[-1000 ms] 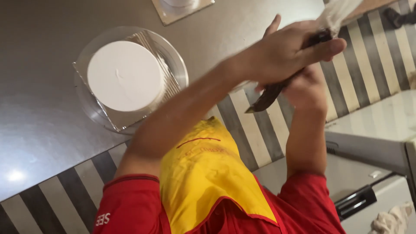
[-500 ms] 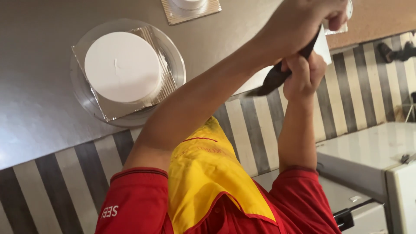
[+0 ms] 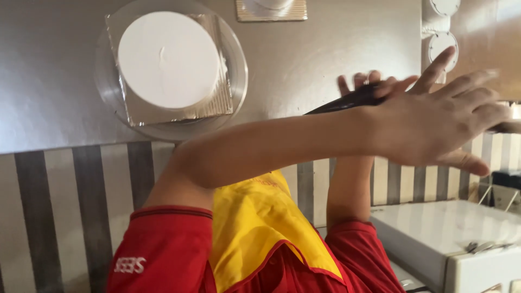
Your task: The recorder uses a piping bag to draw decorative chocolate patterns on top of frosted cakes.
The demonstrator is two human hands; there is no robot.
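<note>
My left hand (image 3: 439, 122) reaches across to the right with its fingers spread, holding nothing. It is just in front of a long dark knife-like blade (image 3: 347, 100). My right hand (image 3: 358, 81) is mostly hidden behind my left forearm. Only its fingertips show above the blade, which it seems to hold. A round white cake (image 3: 168, 57) sits on a foil-covered square board on a clear glass stand (image 3: 236, 81) at the upper left, apart from both hands. My red shirt and yellow apron (image 3: 255, 228) fill the bottom.
A second foil board (image 3: 271, 11) with something white on it lies at the top edge. Two round white objects (image 3: 442, 43) are at the upper right. A white appliance (image 3: 450, 239) stands at the lower right. A black-and-white striped band (image 3: 54, 206) borders the grey counter (image 3: 54, 81).
My left hand was closed around the dark blade with a white cloth; now it is spread flat and the cloth is out of sight. The view has shifted, so the cake looks larger.
</note>
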